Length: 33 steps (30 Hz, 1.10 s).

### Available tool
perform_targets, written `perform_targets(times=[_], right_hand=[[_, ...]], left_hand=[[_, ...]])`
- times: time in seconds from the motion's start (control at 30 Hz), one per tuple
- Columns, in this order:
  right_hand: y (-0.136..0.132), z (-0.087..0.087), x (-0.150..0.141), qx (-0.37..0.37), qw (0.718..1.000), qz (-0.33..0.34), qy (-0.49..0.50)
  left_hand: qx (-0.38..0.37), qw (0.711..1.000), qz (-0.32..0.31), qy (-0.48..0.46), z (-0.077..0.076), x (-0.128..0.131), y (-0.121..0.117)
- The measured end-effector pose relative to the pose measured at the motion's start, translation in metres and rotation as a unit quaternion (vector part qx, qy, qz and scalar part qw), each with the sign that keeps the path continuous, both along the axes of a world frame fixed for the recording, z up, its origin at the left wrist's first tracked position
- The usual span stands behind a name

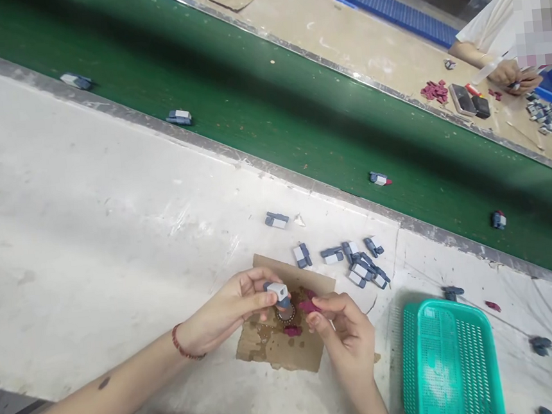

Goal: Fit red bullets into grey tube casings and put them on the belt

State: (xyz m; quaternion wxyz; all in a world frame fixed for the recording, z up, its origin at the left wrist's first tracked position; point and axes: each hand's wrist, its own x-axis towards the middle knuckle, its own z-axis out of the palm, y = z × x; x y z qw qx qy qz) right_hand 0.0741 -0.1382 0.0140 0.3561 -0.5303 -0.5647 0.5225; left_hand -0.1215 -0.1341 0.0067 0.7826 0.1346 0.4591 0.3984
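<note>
My left hand [227,311] pinches a small grey and white plastic part [278,292] and holds it upright over a stained piece of cardboard [268,343]. My right hand [342,330] is closed, its fingertips pinching a small dark red piece [310,306] right beside that part. Another dark red piece [292,330] and a small round ring [285,314] lie on the cardboard under the hands. A red bead bracelet [185,350] is on my left wrist.
Several grey and white parts [358,261] lie behind the cardboard. A teal plastic basket [447,363] stands at the right. A green conveyor belt [271,104] carries a few parts [378,178]. Across it another person's hands [511,77] work among red pieces [435,92].
</note>
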Motion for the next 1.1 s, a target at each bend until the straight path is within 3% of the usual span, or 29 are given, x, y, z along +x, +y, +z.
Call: perform_targets(times=[0.3,0.77,1.1], right_hand=[[0.003,0.005,-0.012,0.036,0.999,0.028,0.017],[0.002,0.005,-0.013,0.112,0.99,0.045,-0.079],[0.003,-0.004,-0.002,0.122,0.99,-0.024,-0.067]], left_hand=[[0.023,0.999,-0.033,0.017,-0.007,0.006,-0.006],[0.059,0.991,-0.026,0.121,0.003,0.01,0.001],[0.136,0.968,-0.092,0.188,0.005,0.019,0.021]])
